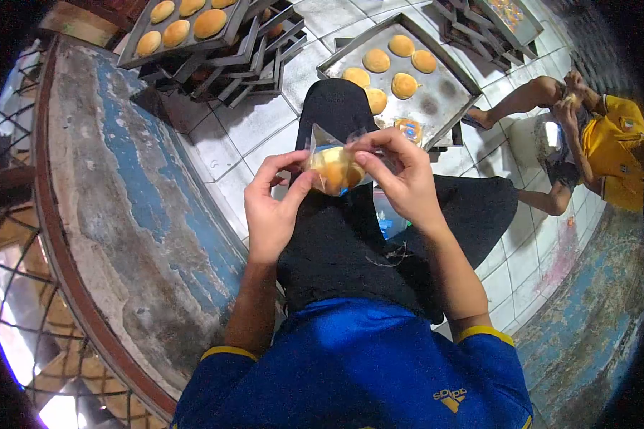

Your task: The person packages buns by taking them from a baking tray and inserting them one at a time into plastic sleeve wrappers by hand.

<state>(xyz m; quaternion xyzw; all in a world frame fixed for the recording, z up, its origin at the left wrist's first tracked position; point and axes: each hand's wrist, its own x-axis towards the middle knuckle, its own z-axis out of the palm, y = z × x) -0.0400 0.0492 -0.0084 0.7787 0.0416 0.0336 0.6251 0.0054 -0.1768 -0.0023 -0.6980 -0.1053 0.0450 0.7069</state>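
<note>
Between my two hands is a round bread bun (334, 174) inside a clear plastic bag with some blue print. My left hand (277, 200) pinches the left side of the bag, thumb and fingers near the bun. With thumb and forefinger, my right hand (401, 175) grips the bag's upper right part. The bag and bun are above my lap, over the dark trousers. Ahead of them, a metal baking tray (447, 80) on the floor carries several golden buns (401, 46). A wrapped bun (408, 131) with a printed label lies at the tray's near corner.
Stacked trays of buns (211, 50) stand at the upper left, another stack (483, 36) at the upper right. To the right sits a person in a yellow shirt (615, 143), hands together. A worn blue-grey wall (136, 200) runs along my left. Plastic packaging (388, 222) lies between my legs.
</note>
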